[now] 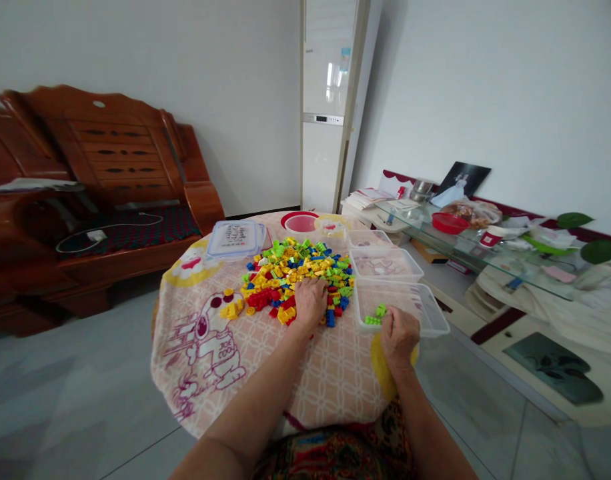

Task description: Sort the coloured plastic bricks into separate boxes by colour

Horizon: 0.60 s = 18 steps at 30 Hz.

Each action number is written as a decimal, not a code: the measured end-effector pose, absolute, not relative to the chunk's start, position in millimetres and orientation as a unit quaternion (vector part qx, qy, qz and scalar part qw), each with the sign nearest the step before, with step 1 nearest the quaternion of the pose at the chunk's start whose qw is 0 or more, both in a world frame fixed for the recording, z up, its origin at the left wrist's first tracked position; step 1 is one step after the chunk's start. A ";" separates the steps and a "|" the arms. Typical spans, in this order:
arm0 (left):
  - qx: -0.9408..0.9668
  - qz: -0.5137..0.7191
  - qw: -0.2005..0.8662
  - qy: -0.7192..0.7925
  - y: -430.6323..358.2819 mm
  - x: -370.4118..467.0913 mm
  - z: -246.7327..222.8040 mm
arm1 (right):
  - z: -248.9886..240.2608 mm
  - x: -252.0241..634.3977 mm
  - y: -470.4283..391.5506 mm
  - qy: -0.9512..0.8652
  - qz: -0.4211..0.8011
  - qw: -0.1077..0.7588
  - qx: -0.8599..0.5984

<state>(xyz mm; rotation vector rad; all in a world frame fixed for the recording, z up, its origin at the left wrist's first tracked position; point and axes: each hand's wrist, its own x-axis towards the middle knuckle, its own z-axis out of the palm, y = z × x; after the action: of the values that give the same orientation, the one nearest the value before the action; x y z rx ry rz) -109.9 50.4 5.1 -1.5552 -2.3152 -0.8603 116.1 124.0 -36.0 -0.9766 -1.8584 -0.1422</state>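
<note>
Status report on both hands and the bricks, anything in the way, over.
Left hand on the brick pile. Right hand at the nearest see-through container, beside its green bricks. Nothing seen blocking either hand.

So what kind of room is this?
Probably somebody's living room: there's a big carved wooden seat, a tall white unit that looks like an air conditioner, and a cluttered glass shelf.

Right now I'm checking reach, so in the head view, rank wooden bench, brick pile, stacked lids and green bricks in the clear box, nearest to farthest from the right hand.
1. Green bricks: just left of the right hand.
2. Brick pile: farther left, ahead.
3. Stacked lids: beyond the pile, left.
4. Wooden bench: far left.
</note>
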 end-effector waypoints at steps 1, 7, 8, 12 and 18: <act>-0.531 -0.293 0.112 -0.787 50.5 -109.4 5.4 | -36.6 116.2 124.2 -0.769 -0.057 0.492 -0.405; -0.527 -0.327 0.113 -0.776 47.7 -109.0 8.4 | -35.6 116.0 123.3 -0.765 -0.060 0.494 -0.409; -0.526 -0.349 0.109 -0.767 47.4 -108.5 8.5 | -35.1 115.8 123.2 -0.763 -0.062 0.497 -0.409; -0.546 -0.486 0.071 -0.679 46.5 -99.6 8.5 | -34.3 115.3 123.4 -0.765 -0.067 0.498 -0.403; -0.629 -0.530 0.018 -0.569 42.1 -70.7 13.1 | -34.9 115.6 123.4 -0.766 -0.073 0.498 -0.400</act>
<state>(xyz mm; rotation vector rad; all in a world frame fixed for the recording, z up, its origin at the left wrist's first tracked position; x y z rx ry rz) -70.7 42.1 13.1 -1.9529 -1.7685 -1.6457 115.6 123.4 -34.9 -0.9688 -1.8547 -0.1766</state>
